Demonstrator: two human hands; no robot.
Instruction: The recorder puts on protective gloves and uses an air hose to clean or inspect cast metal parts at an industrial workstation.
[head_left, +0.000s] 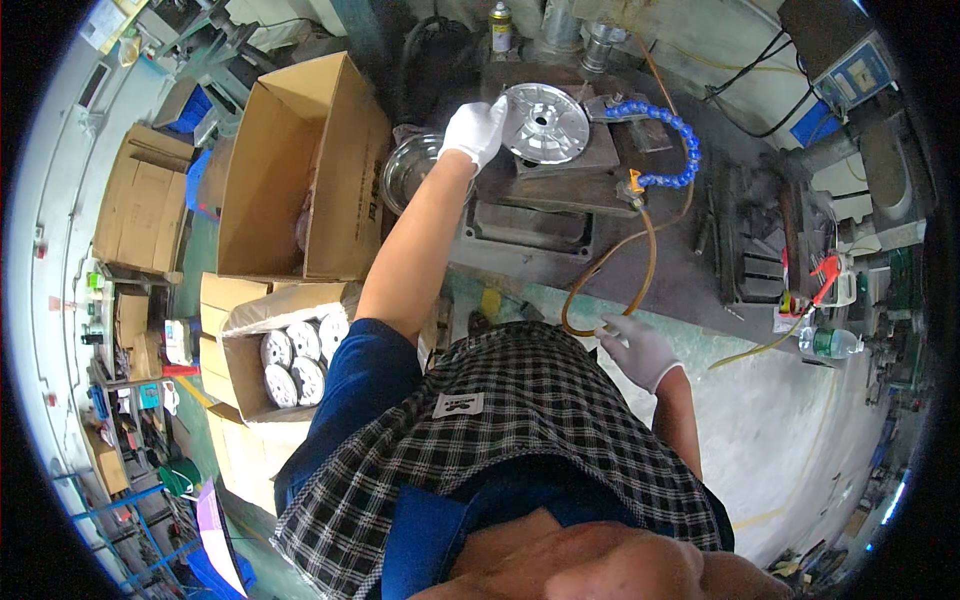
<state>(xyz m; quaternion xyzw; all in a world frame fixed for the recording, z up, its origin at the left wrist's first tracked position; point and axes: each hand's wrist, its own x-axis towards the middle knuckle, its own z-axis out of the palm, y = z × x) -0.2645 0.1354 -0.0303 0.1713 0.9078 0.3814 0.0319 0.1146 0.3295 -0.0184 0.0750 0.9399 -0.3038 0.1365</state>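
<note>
My left hand [476, 132], in a white glove, reaches forward and grips the left edge of a round silver metal disc [560, 130] with ribs and a hole at its centre. The disc lies on a metal block of the workbench fixture [584, 168]. A blue segmented coolant hose [690, 140] curves to the disc's right side. My right hand [640, 352], also white-gloved, hangs low near the bench's front edge with its fingers loosely stretched out and holding nothing. Beside its fingertips loops a brown air hose [612, 262].
A metal bowl [402, 178] sits left of the fixture. Further left stand a tall open cardboard box [270, 190] and a lower carton [243, 375] with several similar discs [308, 382]. A spray can [501, 28] is at the back; a plastic bottle [832, 343] lies right.
</note>
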